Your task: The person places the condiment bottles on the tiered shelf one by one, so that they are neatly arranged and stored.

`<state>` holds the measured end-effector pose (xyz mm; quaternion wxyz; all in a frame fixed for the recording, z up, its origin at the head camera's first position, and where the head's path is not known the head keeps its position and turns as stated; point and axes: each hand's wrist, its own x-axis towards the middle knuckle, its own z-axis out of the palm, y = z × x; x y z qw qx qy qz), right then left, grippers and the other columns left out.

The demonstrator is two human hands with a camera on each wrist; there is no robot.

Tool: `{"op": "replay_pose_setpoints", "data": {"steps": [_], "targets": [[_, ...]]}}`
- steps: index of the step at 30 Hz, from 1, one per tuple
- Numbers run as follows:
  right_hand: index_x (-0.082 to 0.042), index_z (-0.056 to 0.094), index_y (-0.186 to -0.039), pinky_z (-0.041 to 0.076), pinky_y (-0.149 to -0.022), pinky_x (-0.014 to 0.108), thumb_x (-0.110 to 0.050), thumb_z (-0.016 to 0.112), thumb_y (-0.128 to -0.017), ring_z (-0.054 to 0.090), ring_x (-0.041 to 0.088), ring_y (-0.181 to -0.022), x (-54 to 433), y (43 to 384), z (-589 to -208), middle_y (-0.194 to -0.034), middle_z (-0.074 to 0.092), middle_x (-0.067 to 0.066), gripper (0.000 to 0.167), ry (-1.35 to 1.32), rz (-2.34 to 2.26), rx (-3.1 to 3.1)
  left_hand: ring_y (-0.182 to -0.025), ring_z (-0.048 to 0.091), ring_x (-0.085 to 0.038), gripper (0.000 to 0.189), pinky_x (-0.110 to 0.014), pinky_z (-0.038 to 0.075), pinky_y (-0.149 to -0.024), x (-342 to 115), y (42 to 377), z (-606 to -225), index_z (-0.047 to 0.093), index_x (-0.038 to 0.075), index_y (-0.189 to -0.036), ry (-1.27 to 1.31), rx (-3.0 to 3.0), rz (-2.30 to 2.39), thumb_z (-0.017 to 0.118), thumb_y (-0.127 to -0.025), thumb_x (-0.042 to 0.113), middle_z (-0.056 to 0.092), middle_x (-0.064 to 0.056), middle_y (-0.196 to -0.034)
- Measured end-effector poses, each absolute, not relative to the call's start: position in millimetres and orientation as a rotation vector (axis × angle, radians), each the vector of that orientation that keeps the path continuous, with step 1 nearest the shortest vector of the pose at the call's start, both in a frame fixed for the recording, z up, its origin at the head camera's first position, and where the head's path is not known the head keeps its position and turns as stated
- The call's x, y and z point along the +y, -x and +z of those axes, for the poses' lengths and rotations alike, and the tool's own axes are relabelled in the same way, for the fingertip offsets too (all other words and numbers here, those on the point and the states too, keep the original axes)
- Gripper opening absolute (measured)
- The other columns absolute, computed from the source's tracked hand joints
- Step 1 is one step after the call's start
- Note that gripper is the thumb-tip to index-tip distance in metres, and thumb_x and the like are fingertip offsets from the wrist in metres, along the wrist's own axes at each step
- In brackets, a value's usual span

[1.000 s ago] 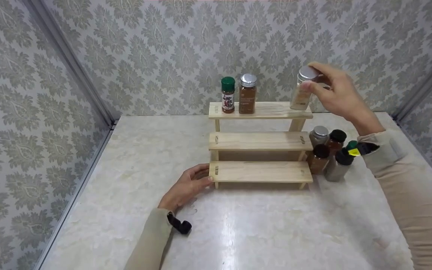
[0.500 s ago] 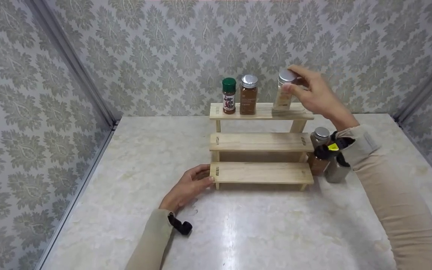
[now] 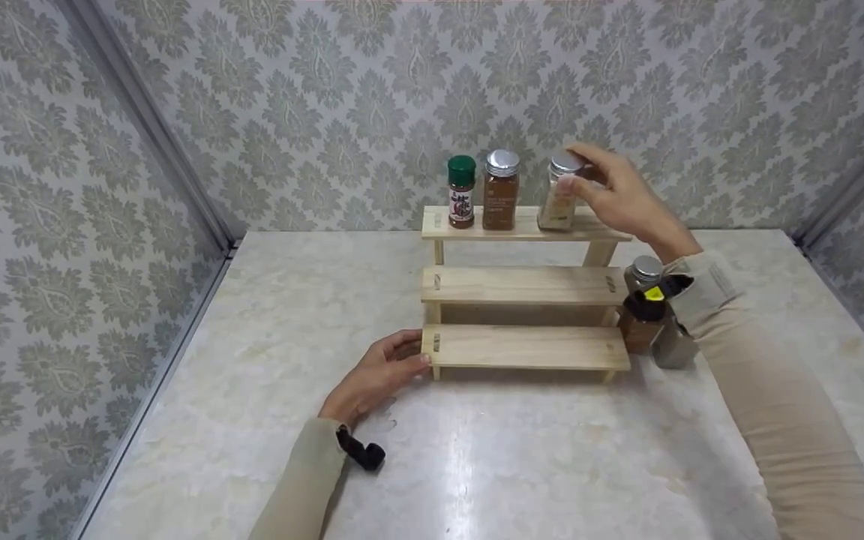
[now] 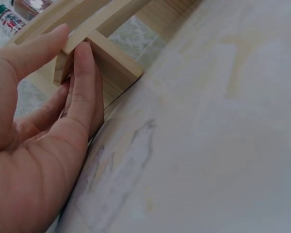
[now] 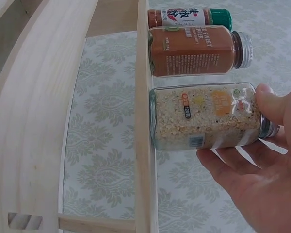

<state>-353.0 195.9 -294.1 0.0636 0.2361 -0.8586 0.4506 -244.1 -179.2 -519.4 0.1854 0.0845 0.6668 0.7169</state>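
Note:
My right hand (image 3: 616,196) grips a glass spice jar (image 5: 206,119) near its silver lid, thumb on one side and fingers on the other. Pale, coarse granules fill the jar, and its base is right at the top tier of a three-tier wooden rack (image 3: 526,346). Left of it on that tier stand a silver-lidded jar of red-brown powder (image 3: 501,196) and a smaller green-capped spice bottle (image 3: 461,196). My left hand (image 3: 376,375) holds the left end of the lowest tier, with the thumb at the board's edge and the fingers against the end support (image 4: 114,68).
Several more spice jars stand on the table right of the rack, among them a silver-lidded one (image 3: 643,271), a dark-capped brown one (image 3: 640,326) and a grey one (image 3: 676,346), partly behind the right sleeve (image 3: 762,390). A patterned wall (image 3: 372,112) rises behind the table.
My right hand has moved left along the top tier with the jar of granules and lowered it beside the red-brown jar. My left hand has stayed on the rack's end.

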Motion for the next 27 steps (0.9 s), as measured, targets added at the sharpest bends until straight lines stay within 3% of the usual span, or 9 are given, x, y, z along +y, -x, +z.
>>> {"op": "replay_pose_setpoints", "data": {"steps": [4,9,16,27], "targets": [[-0.007,0.045,-0.162,0.047,-0.116,0.042,-0.022,0.06,-0.111,0.058,0.034,-0.133,198.0,352.6,-292.9,-0.141,0.058,0.022,0.055,-0.718,1.347,-2.619,-0.14,0.057,-0.027,0.064,-0.037,0.055,-0.112,-177.6,243.1,-517.9,0.047,0.003,-0.156,-0.234,1.878,2.014,0.076,-0.1,0.013,0.053,-0.018,-0.157],[-0.007,0.044,-0.162,0.049,-0.113,0.041,-0.021,0.059,-0.111,0.058,0.037,-0.133,200.5,352.8,-293.5,-0.141,0.057,0.024,0.055,-0.728,1.321,-2.628,-0.139,0.058,-0.028,0.065,-0.038,0.055,-0.112,-175.7,243.0,-516.8,0.048,0.003,-0.156,-0.248,1.877,2.006,0.077,-0.1,0.013,0.052,-0.018,-0.158],[-0.003,0.031,-0.167,0.04,-0.125,0.052,-0.022,0.059,-0.111,0.046,0.045,-0.149,203.7,349.8,-289.0,-0.159,0.045,0.025,0.065,-0.753,1.421,-2.618,-0.139,0.058,-0.029,0.063,-0.038,0.055,-0.112,-175.8,244.4,-516.9,0.05,0.004,-0.155,-0.234,1.872,2.014,0.077,-0.099,0.01,0.053,-0.018,-0.157],[-0.002,0.041,-0.16,0.041,-0.125,0.052,-0.019,0.059,-0.111,0.047,0.043,-0.15,221.4,320.1,-284.0,-0.16,0.048,0.021,0.055,-0.751,1.411,-2.552,-0.139,0.057,-0.028,0.063,-0.037,0.055,-0.112,-181.4,244.7,-518.6,0.045,0.0,-0.157,-0.29,1.88,2.005,0.073,-0.102,0.012,0.052,-0.021,-0.157]]}}
